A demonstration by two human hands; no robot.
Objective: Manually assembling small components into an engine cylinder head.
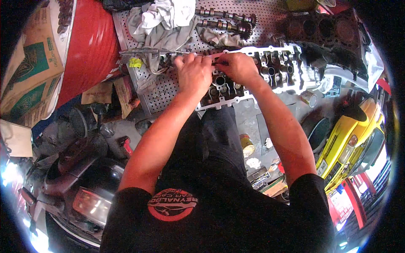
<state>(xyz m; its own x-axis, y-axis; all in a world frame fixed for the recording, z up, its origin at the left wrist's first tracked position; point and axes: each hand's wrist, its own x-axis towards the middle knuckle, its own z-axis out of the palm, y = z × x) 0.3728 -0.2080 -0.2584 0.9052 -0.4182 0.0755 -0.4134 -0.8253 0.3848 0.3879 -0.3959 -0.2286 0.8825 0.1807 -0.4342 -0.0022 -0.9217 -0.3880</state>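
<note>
A silver cylinder head point(236, 100) lies lengthwise in front of me, with its round bores and valve openings facing up. Over its left end is my left hand point(194, 74), fingers curled down and close together; whatever they grip is hidden beneath them. My right hand point(239, 67) is just beside it, thumb and fingers pinched around a small dark piece too small to name. The fingertips of both hands nearly meet above the head's far edge. A long thin metal bar point(147, 51) reaches from the left toward my left hand.
The perforated metal bench point(162, 96) bears two camshafts point(225, 26), a grey rag point(158, 36) and a white cloth point(171, 14). A dark engine block point(325, 29) stands far right. A cardboard box point(31, 63) is left; a yellow car point(348, 145) is right. Cans point(247, 145) are below.
</note>
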